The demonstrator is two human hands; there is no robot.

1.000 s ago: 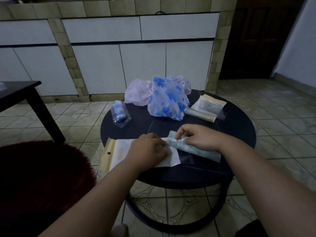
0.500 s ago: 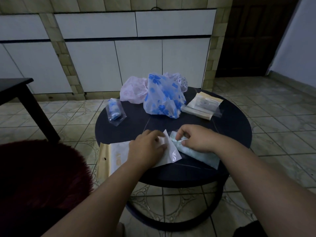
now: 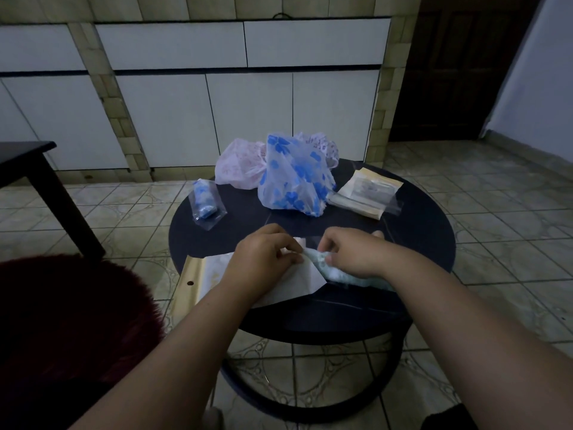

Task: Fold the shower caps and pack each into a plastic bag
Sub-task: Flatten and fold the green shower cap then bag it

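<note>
Pinched open at its mouth by left hand: plastic bag, flat on near edge of round table. Gripped in curled right hand, at that mouth: folded pale-green shower cap. Farther back, blue-flowered cap loose.

One head-worn camera looks forward and down, close over the round table.
</note>
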